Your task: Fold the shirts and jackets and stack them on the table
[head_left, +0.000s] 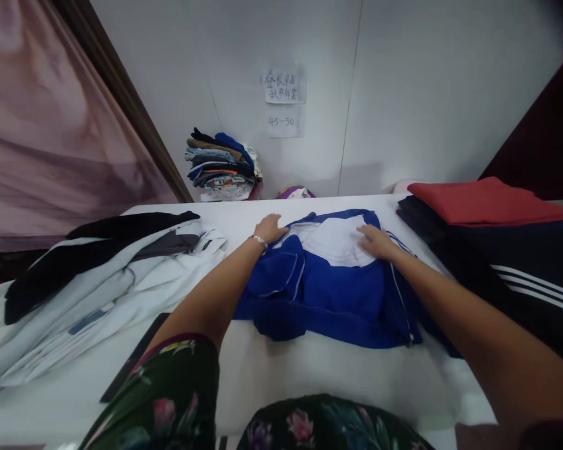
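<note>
A blue jacket (344,290) with a white patch of lining (338,240) showing lies spread and partly bunched on the white table. At its upper left edge is my left hand (269,230), a bracelet on the wrist, with thumb and fingers apart. My right hand (376,242) rests against the right side of the white lining, its fingers stretched out to the left. A zipper edge runs down the jacket's right side, near my right forearm. Neither hand visibly grips the fabric.
White, grey and black garments (136,269) lie heaped at the left, beside a dark flat object (136,359). Folded dark clothes (473,250) with a red garment (492,201) on top stand at the right. Behind the table are a clothes stack (223,162) and wall notes (285,84).
</note>
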{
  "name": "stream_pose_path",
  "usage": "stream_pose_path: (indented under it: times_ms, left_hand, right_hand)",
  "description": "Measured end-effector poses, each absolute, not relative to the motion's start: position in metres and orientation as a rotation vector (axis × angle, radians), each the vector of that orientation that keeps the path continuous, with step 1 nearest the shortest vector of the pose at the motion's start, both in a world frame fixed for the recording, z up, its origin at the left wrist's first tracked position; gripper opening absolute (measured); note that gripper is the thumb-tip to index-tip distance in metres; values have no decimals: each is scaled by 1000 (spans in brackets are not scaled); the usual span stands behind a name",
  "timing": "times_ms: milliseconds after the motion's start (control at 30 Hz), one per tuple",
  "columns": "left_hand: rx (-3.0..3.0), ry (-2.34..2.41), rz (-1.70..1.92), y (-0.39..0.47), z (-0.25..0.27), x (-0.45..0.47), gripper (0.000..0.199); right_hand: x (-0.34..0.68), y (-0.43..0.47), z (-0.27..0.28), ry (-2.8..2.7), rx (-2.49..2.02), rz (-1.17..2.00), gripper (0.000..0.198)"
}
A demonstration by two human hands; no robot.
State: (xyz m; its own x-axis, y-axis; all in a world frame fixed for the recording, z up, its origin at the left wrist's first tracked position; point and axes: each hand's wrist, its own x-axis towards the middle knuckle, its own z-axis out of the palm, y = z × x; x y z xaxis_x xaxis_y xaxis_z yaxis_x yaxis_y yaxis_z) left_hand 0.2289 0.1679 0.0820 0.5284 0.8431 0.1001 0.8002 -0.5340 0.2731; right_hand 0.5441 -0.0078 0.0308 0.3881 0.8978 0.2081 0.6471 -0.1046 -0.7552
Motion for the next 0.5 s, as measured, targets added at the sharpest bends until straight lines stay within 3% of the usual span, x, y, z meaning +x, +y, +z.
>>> stream_pose_path:
  times_ms: [133, 333, 500]
  left_hand:
    - [2454, 1590, 236, 146, 34, 160, 51]
    - [2242, 1849, 215, 99, 4, 105, 56]
    - [2159, 1898, 142, 86, 5, 104, 33]
  right_hand:
    - [557, -65, -26, -1531, -2061, 324, 40]
    - [571, -110, -52, -1668, -2141, 91, 53]
    - [555, -118, -62, -1686, -2225, 50, 53]
